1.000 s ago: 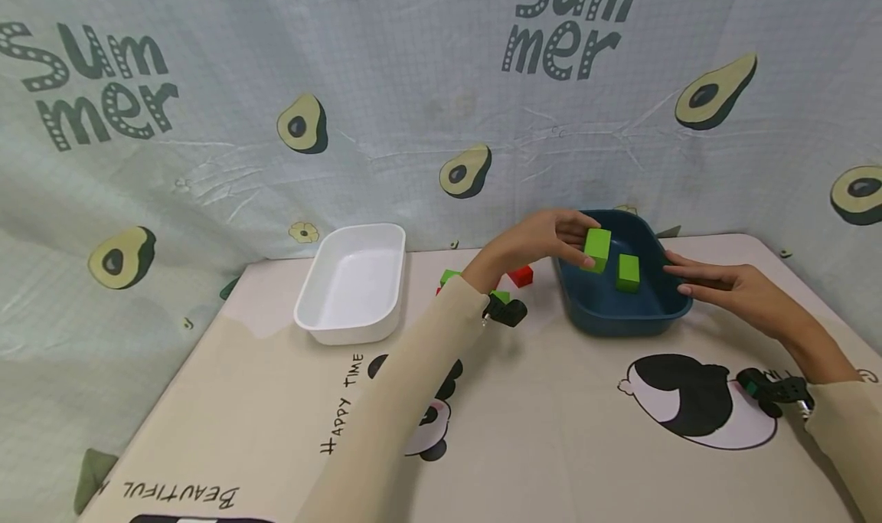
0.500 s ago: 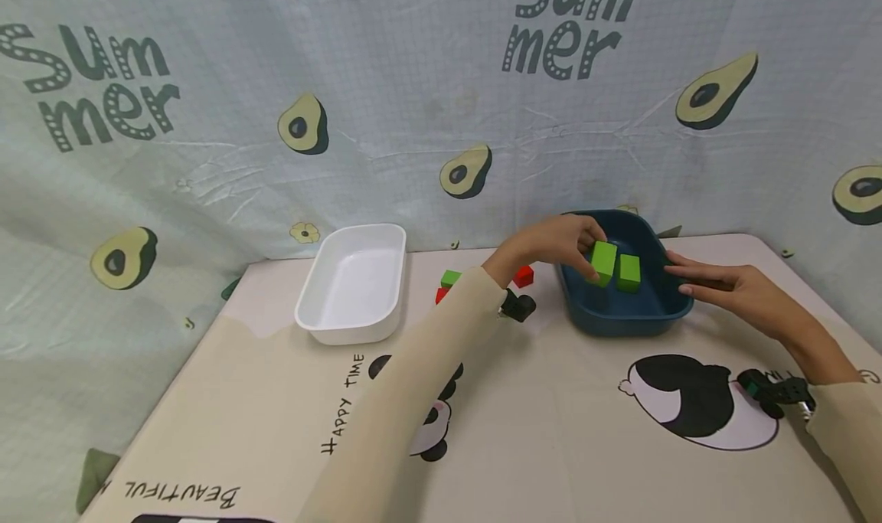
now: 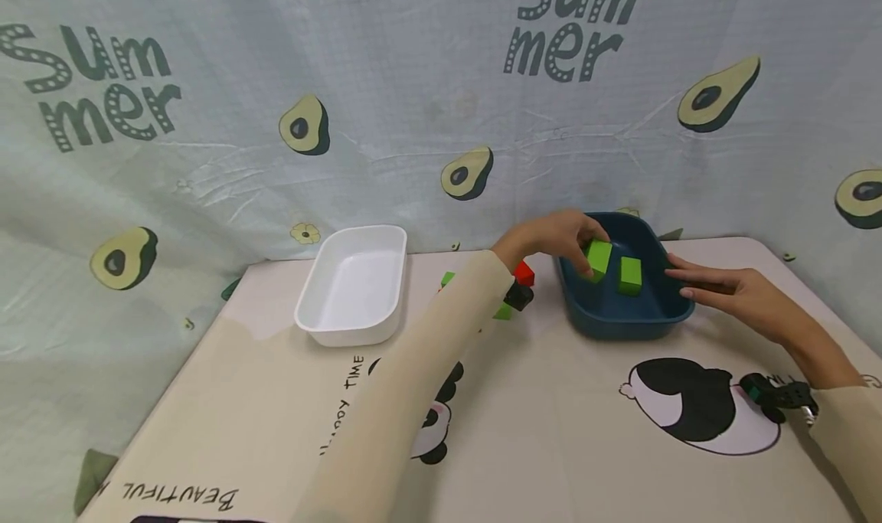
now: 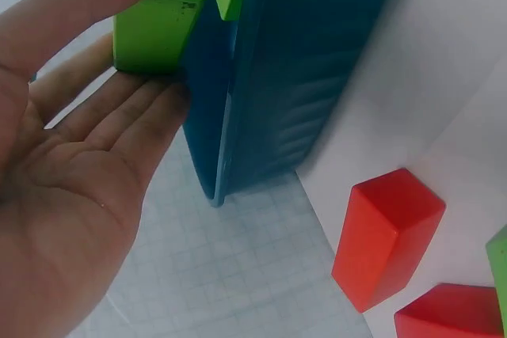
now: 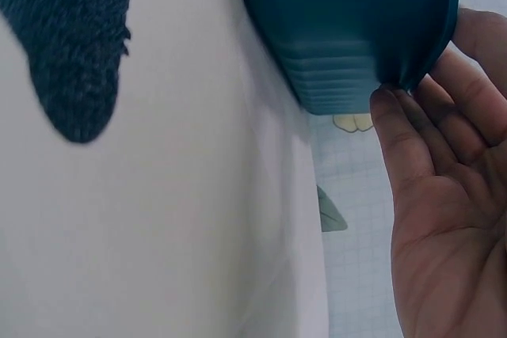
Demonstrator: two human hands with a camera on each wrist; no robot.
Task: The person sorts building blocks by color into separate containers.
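My left hand (image 3: 561,237) pinches a green block (image 3: 598,260) between thumb and fingers, over the left part of a dark blue bin (image 3: 623,329). In the left wrist view this green block (image 4: 154,37) lies against the fingers near the bin's rim. A second green block (image 3: 630,276) rests inside the bin. My right hand (image 3: 740,297) touches the bin's right side with its fingers nearly straight. Its fingertips meet the bin's wall (image 5: 348,45) near the rim in the right wrist view.
A white tray (image 3: 351,278) stands to the left. Between tray and bin lie red blocks (image 4: 388,235) and green blocks (image 3: 503,312), partly hidden by the left sleeve. A patterned cloth (image 3: 386,109) hangs behind the table (image 3: 551,446).
My left hand has lowered the green block slightly into the bin, moving right and then a little back left. The right hand stays at the bin's side.
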